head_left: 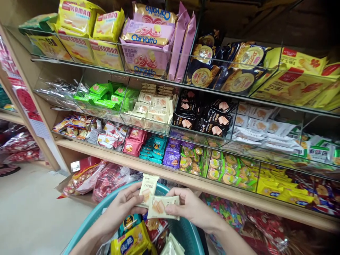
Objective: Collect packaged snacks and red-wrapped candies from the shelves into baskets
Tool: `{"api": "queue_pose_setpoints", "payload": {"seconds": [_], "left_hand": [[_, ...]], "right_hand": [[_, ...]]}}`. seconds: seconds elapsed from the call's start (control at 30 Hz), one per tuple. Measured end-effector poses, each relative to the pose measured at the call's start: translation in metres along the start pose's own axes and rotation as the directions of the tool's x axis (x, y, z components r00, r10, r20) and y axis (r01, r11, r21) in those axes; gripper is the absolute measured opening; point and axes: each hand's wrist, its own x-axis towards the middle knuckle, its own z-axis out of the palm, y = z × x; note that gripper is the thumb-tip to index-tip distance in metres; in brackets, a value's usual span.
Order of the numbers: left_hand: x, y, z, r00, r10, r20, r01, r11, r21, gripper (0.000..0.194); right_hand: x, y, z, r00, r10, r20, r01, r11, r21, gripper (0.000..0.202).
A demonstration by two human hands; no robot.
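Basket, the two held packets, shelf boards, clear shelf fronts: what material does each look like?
Basket: teal plastic, semi-gloss; smooth molded rim, perforated wall.
Held packets: cream printed plastic film, possibly foil-lined; crimped ends, slight sheen.
Shelf boards: pale wood or wood-look laminate, satin; even tan edge.
Clear shelf fronts: glossy acrylic or glass; see-through with reflections, can't tell which.

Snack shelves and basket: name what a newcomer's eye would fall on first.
Probably the two cream packets at lower center, one in the left hand and one in the right hand, above a teal basket of mixed snacks. Next, likely, the big purple Carvalfo packs on the top shelf, left of center, and the bright yellow KAMAN packs at their left.
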Motion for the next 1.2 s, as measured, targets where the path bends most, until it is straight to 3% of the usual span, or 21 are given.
{"api": "queue_pose_setpoints", "payload": {"seconds": [0.17, 0.43, 0.63, 0.77, 0.87, 1.03, 1.2], "left_hand": [[0.0, -0.004, 0.003, 1.0, 0.004, 0.026, -0.005, 1.0, 0.015, 0.053], [-0.002, -0.008, 0.005, 1.0, -0.01, 0.023, 0.01, 1.0, 0.015, 0.045], [-0.001, -0.005, 0.015, 0.993, 0.0, 0.121, -0.017, 0.989, 0.146, 0.059], [0.002, -0.007, 0.018, 0.99, 0.056, 0.128, -0.068, 0.993, 0.095, 0.057], [0.002, -0.007, 0.019, 0.991, 0.064, 0.116, -0.073, 0.995, 0.075, 0.057], [-0.002, -0.002, 0.019, 0.995, 0.016, 0.099, -0.024, 0.996, 0.081, 0.058], [-0.003, 0.0, 0.023, 0.996, -0.014, 0.091, 0.008, 0.998, 0.069, 0.06]], "right_hand": [[0.007, -0.004, 0.004, 0.994, -0.049, 0.095, 0.053, 0.998, -0.033, 0.043], [0.013, -0.003, 0.001, 0.994, -0.085, 0.064, 0.092, 0.99, -0.111, 0.062], [0.014, -0.007, 0.003, 0.987, -0.143, -0.078, 0.123, 0.967, -0.225, 0.073], [0.016, -0.006, 0.007, 0.969, -0.19, -0.16, 0.141, 0.951, -0.275, 0.096], [0.014, -0.004, 0.005, 0.958, -0.208, -0.197, 0.128, 0.926, -0.355, 0.102], [0.004, -0.007, -0.006, 0.979, -0.204, 0.017, 0.185, 0.844, -0.503, 0.113], [0.001, -0.011, -0.015, 0.975, -0.19, 0.116, 0.222, 0.784, -0.58, 0.095]]}}
